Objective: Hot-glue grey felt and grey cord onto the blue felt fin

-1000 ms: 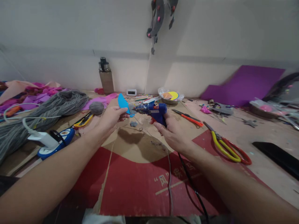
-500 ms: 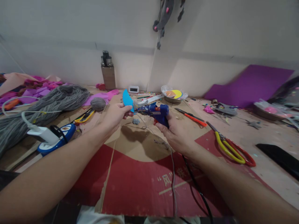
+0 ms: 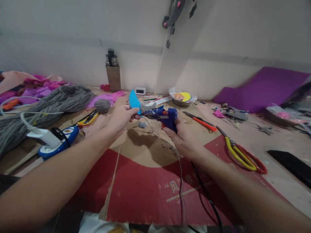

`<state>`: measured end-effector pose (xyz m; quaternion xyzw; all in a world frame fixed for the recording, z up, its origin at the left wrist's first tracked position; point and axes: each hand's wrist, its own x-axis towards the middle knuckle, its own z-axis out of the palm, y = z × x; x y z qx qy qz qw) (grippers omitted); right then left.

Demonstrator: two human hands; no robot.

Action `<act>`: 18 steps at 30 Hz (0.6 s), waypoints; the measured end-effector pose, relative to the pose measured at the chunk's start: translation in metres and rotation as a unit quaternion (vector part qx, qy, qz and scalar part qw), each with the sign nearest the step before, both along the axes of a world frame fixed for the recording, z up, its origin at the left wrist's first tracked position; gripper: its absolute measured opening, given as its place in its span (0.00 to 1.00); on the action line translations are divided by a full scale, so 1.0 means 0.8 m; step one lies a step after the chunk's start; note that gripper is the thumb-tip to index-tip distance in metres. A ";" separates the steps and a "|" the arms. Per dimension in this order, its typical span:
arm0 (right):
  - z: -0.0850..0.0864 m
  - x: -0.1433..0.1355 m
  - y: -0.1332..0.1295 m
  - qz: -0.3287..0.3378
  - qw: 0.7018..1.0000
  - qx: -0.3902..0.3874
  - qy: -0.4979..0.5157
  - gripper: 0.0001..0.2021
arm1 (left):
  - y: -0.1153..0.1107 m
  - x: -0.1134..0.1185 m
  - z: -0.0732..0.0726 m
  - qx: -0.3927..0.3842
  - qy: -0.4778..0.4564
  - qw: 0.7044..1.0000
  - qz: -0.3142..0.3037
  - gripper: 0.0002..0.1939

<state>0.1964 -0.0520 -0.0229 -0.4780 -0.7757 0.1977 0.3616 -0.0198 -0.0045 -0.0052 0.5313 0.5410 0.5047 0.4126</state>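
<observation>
Between the thumb and fingers of my left hand point(image 3: 127, 116) is a blue curved cutout point(image 3: 134, 99), thin and flat like felt or foam sheet. My right hand point(image 3: 181, 134) is wrapped round the handle of a dark blue glue gun point(image 3: 167, 116). The gun points left, its nozzle right beside the lower end of the cutout; whether they touch I cannot tell. A small grey-blue piece point(image 3: 142, 124) lies below on the cardboard point(image 3: 145, 149). Grey yarn point(image 3: 180, 181) runs down across the cardboard.
Red-and-yellow-handled scissors point(image 3: 240, 155), an orange-handled knife point(image 3: 201, 121) and a black phone-like slab point(image 3: 290, 165) lie right. At left are grey yarn hanks point(image 3: 65, 100), a yellow cutter point(image 3: 88, 118) and a blue power strip point(image 3: 59, 142). A bottle point(image 3: 113, 72) stands by the wall.
Both hands keep their grips, with the cutout and glue gun staying close together. The cutout is tilted slightly more upright. The whole view has shifted a little.
</observation>
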 end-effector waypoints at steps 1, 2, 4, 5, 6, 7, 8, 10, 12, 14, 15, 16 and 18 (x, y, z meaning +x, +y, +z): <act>0.000 0.000 0.000 0.001 1.000 0.003 0.000 0.20 | 0.000 0.000 0.000 0.002 0.001 1.000 -0.001 0.08; 0.000 0.000 0.000 0.001 1.000 0.004 0.000 0.20 | -0.001 0.000 0.000 0.004 0.000 1.000 -0.002 0.09; -0.001 0.001 0.000 -0.001 1.000 -0.002 -0.002 0.20 | -0.001 0.000 -0.001 0.009 0.002 1.000 -0.003 0.08; -0.001 0.001 0.000 -0.003 1.000 -0.005 -0.002 0.19 | -0.001 0.000 -0.001 0.012 0.004 1.000 -0.004 0.08; -0.002 0.001 0.001 -0.005 1.000 -0.007 -0.002 0.19 | -0.001 -0.001 -0.002 0.013 0.006 1.000 -0.004 0.08; -0.002 0.001 0.001 -0.005 1.000 -0.008 -0.001 0.19 | -0.001 -0.001 -0.003 0.013 0.010 1.000 -0.005 0.08; -0.002 0.001 0.001 -0.006 1.000 -0.008 0.000 0.19 | 0.000 -0.001 -0.003 0.013 0.013 1.000 -0.007 0.08; -0.002 0.001 0.001 -0.009 1.000 -0.003 0.002 0.19 | 0.000 -0.001 -0.004 0.013 0.016 1.000 -0.010 0.09; -0.002 0.001 0.001 -0.011 1.000 0.001 0.000 0.19 | -0.001 -0.001 -0.003 0.011 0.018 1.000 -0.012 0.09; -0.002 0.001 0.001 -0.013 1.000 0.004 -0.004 0.19 | -0.001 -0.001 -0.002 0.012 0.017 1.000 -0.012 0.09; -0.002 0.001 0.001 -0.013 1.000 0.005 -0.006 0.19 | -0.002 -0.001 -0.002 0.012 0.016 1.000 -0.011 0.09; -0.002 0.001 0.000 -0.012 1.000 0.006 -0.006 0.19 | -0.002 0.000 -0.001 0.012 0.014 1.000 -0.009 0.09; -0.002 0.001 0.000 -0.009 1.000 0.008 -0.005 0.19 | -0.002 0.001 0.001 0.014 0.011 1.000 -0.003 0.09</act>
